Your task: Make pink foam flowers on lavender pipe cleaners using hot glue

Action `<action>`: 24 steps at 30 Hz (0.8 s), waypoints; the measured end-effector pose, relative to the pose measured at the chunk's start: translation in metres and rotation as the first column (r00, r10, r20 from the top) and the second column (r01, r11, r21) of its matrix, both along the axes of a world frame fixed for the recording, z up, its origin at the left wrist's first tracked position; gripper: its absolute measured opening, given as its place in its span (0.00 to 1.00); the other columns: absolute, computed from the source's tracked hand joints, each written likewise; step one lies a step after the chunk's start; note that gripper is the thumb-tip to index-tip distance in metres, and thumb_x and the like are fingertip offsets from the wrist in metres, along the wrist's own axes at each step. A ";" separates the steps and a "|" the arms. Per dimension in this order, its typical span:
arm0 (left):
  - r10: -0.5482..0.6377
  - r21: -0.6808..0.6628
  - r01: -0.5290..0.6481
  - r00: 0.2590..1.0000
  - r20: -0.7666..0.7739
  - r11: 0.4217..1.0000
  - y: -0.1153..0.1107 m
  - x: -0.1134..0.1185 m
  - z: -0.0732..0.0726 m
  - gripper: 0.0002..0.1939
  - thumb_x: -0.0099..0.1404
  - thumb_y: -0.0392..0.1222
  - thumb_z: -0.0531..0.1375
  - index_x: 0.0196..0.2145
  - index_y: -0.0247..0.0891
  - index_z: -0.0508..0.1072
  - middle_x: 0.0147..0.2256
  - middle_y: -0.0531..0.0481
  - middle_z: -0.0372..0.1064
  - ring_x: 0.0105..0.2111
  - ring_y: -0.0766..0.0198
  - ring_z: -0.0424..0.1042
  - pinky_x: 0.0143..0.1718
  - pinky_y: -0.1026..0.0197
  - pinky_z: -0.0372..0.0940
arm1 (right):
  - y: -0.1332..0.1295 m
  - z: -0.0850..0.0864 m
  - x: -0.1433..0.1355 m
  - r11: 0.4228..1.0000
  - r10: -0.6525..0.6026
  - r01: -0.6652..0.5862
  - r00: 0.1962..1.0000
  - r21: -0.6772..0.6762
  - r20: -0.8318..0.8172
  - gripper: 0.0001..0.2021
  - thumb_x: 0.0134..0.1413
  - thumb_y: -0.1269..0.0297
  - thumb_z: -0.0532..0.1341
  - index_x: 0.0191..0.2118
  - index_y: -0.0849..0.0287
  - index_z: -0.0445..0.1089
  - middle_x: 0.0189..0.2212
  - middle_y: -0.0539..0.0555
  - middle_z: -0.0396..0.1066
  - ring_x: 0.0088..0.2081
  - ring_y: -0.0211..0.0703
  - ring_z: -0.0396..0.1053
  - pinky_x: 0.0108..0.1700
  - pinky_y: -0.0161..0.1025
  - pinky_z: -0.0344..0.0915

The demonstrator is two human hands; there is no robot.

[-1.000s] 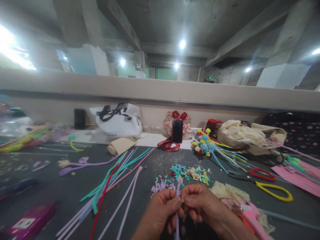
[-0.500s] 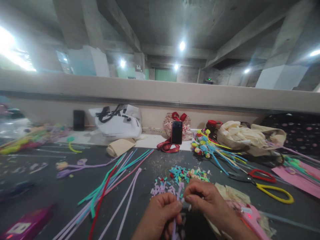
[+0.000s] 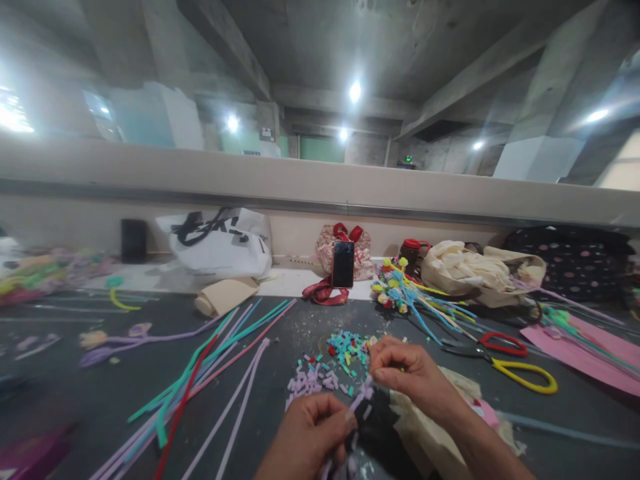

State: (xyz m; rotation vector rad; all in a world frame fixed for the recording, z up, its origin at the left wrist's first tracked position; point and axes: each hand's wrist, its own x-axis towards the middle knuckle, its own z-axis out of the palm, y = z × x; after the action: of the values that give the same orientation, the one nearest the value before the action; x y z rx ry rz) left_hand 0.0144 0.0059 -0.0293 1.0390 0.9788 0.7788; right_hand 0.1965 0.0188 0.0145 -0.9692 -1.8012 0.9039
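Note:
My left hand point(image 3: 320, 427) is closed, thumb against forefinger, on a lilac pipe cleaner point(image 3: 361, 395) that stands up at a slant from the grip. My right hand point(image 3: 407, 373) is closed in a pinch beside the upper end of that pipe cleaner; whatever its fingertips hold is hidden. Just beyond the hands lie a heap of short lilac pieces point(image 3: 307, 380) and a heap of turquoise pieces point(image 3: 347, 343) mixed with other colours. Two lilac pipe cleaners point(image 3: 243, 393) lie to the left of my left hand.
Green, red and lilac pipe cleaners point(image 3: 200, 367) lie at left. Yellow-and-red-handled scissors point(image 3: 490, 359) and a bundle of pipe-cleaner flowers point(image 3: 393, 287) lie at right. A pink device point(image 3: 486, 412) is partly behind my right forearm. A phone point(image 3: 343, 265) leans against a patterned bag point(image 3: 325, 250).
My right hand has moved slightly up and away from my left fingers. The pipe cleaner now leans to the right. The view has turned a little to the right.

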 end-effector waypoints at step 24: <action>-0.070 -0.005 0.070 0.992 -0.102 0.998 0.001 0.001 0.000 0.09 0.46 0.43 0.58 0.18 0.36 0.65 0.08 0.59 0.59 0.09 0.75 0.52 0.14 0.68 0.42 | -0.002 0.000 0.002 0.993 0.114 -0.111 0.991 -0.046 0.075 0.08 0.45 0.64 0.62 0.21 0.62 0.70 0.25 0.50 0.63 0.31 0.38 0.62 0.35 0.36 0.58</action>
State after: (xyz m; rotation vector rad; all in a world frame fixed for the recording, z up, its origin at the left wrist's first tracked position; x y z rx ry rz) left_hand 0.0154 0.0065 -0.0293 1.1143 1.0242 0.6725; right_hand 0.1988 0.0166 0.0148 -0.9477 -1.9252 0.9893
